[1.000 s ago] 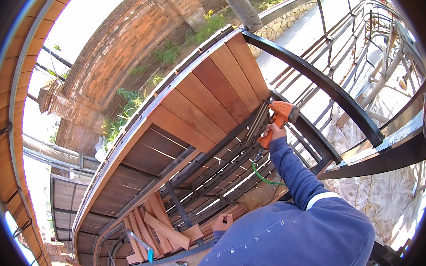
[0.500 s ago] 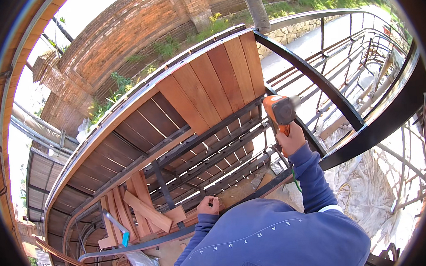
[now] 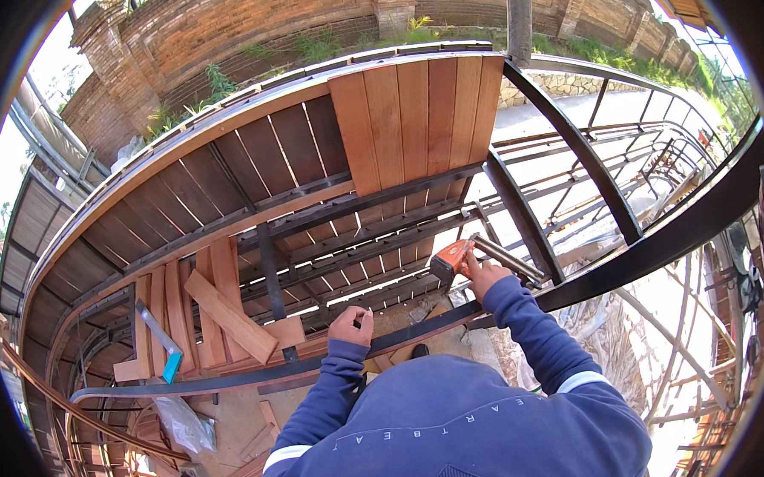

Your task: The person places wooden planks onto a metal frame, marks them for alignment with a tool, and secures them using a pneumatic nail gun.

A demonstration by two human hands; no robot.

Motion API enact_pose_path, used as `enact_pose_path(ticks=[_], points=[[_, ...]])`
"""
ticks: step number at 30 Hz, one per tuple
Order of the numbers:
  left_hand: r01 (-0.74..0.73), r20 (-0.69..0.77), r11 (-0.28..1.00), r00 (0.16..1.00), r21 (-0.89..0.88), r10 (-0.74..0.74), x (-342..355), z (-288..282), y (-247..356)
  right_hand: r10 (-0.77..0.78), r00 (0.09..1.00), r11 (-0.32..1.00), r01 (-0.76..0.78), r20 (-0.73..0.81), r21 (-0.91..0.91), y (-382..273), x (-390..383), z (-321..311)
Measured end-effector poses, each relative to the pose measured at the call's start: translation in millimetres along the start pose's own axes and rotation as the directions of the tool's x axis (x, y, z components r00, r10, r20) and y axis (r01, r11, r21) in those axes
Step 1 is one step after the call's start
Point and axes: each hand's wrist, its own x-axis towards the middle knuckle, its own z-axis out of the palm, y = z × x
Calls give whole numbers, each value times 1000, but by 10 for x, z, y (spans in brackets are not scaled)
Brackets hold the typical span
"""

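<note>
My right hand [image 3: 488, 280] grips an orange and black nail gun [image 3: 454, 259]. Its long metal magazine [image 3: 509, 258] angles off to the right beside a black curved beam. Left of it, my left hand [image 3: 352, 325] is closed, thumb and fingertips together, over the near black rail [image 3: 319, 366]. Whatever it may pinch is too small to make out. Beyond both hands, reddish-brown wooden boards [image 3: 411, 126] lie side by side on the dark metal frame [image 3: 329, 208]. To their left the same curved surface continues in dark slats [image 3: 192, 183] with gaps.
Loose wooden planks [image 3: 229, 318] are piled at the left, with a grey and teal hand tool [image 3: 160, 344] on them. A clear plastic bag [image 3: 185, 424] lies below. Black curved beams [image 3: 578, 145] arch at right above pale sheeting [image 3: 565, 341]. A brick wall [image 3: 287, 21] runs behind.
The nail gun has come down and nearer, turning so its magazine points right. My left hand has lifted slightly, still closed. The whole view has rotated and shifted.
</note>
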Motion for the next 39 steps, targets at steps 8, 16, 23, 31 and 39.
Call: enact_pose_path(ticks=[8,16,23,31,39], points=[[-42,-72,998,997,-37,39,-42,-40,-43,126,972,990,-112,199,-80,24,364,287],[-6,-106,998,994,-60,0,-58,-55,-65,-164,920,962,229,356,-148,-19,508,92],[19,-222,969,972,-245,-75,-208,-85,-17,-230,905,944,297,358,-144,10,377,62],[150,-172,831,944,-536,-281,-835,-283,-161,-95,964,988,122,247,-98,112,478,233],[482,220,332,777,-811,-590,-1027,-978,-349,28,959,991,10,283,-132,64,534,268]])
